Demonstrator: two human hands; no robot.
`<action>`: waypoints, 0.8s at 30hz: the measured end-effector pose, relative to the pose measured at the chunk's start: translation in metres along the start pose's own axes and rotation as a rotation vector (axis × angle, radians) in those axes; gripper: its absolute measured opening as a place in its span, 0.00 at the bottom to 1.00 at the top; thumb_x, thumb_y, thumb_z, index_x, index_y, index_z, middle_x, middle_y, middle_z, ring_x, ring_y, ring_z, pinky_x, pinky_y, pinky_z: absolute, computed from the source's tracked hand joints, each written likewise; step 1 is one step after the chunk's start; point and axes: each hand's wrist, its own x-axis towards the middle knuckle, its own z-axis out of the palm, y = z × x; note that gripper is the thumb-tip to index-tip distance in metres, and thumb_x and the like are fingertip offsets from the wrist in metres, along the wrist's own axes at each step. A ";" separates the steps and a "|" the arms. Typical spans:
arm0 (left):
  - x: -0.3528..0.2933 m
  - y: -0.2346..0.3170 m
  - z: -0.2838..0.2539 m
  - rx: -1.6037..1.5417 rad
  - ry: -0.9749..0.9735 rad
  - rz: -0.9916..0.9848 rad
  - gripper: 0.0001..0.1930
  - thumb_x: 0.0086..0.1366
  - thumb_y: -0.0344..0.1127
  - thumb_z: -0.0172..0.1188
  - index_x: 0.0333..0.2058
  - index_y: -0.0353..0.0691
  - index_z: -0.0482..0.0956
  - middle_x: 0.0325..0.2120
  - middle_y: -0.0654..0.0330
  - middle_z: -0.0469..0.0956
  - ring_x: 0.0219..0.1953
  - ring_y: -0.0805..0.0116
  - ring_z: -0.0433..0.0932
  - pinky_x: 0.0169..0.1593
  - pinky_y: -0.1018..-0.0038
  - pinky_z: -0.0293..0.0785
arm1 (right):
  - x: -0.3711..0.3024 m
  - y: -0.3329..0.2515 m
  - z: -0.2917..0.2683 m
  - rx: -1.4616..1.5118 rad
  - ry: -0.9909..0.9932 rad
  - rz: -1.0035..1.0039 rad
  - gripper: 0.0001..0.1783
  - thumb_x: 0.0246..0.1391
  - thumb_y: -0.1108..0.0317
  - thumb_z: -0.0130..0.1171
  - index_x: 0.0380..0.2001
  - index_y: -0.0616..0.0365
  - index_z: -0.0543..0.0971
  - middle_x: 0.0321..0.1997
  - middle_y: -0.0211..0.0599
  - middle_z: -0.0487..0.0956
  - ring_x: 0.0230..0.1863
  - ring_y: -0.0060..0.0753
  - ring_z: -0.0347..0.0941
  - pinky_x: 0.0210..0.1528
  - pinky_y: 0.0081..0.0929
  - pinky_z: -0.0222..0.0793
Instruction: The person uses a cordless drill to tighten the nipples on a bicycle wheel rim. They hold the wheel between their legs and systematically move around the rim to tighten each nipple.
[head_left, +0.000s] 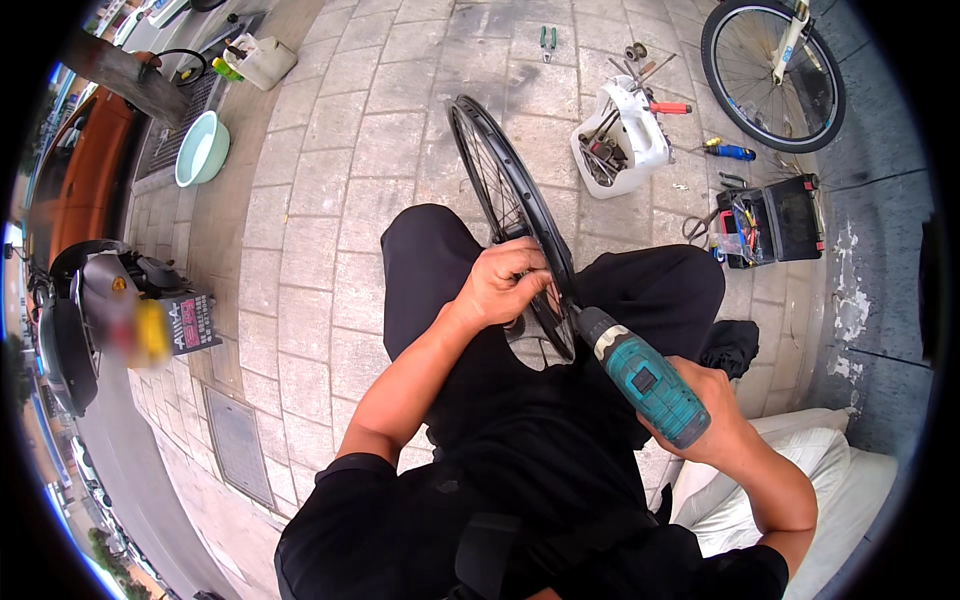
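Note:
A black-rimmed bicycle wheel (515, 172) without a tyre stands on edge between my knees. My left hand (500, 284) is closed at its spokes beside the inner side of the rim; the fingertips partly hide what they pinch. In my right hand (715, 410) is a teal cordless drill (645, 378), gripped by its handle, which is mostly hidden under the body. The drill's black nose points at the outer side of the rim's near part, and its tip appears to meet the rim there.
Ahead to the right stands a cut-open white jug (625, 150) of tools, near a blue screwdriver (730, 151) and an open toolbox (765, 225). Pliers (548, 44) lie farther off. Another bicycle wheel (712, 75) leans by the wall. A green basin (203, 150) sits left.

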 end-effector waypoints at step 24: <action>0.010 0.006 0.003 -0.132 -0.082 -0.065 0.04 0.68 0.16 0.64 0.38 0.29 0.85 0.36 0.54 0.84 0.37 0.63 0.86 0.43 0.69 0.83 | 0.021 -0.011 -0.024 0.243 0.035 0.124 0.07 0.58 0.76 0.71 0.40 0.63 0.87 0.34 0.40 0.88 0.33 0.28 0.86 0.41 0.27 0.80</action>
